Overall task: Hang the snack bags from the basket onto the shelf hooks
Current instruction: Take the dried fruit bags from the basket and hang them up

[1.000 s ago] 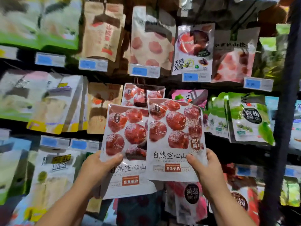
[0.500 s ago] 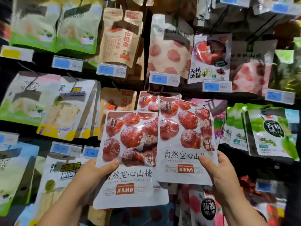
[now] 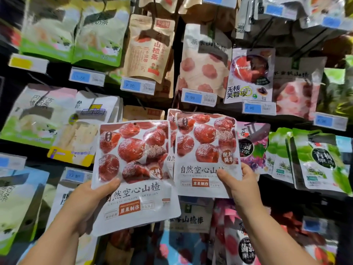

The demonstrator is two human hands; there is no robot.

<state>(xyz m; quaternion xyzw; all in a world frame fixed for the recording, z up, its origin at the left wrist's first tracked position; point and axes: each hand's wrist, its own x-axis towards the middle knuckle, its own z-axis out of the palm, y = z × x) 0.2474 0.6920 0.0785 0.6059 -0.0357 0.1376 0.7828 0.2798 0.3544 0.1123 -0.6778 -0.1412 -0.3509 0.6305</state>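
A dark shelf [image 3: 55,73] fills the view, its rails carrying blue price tags [image 3: 193,97] and one yellow tag [image 3: 24,63], lit unevenly.

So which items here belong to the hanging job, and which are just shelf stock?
Job: left hawthorn bag in left hand; right hawthorn bag in right hand.
Bystanders: kraft hawthorn-strip bag, plum bag, green jelly bags, price tags.

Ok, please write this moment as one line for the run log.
left hand: grips left hawthorn bag | right hand: grips right hawthorn bag | status: both bags upright, side by side, fronts toward camera
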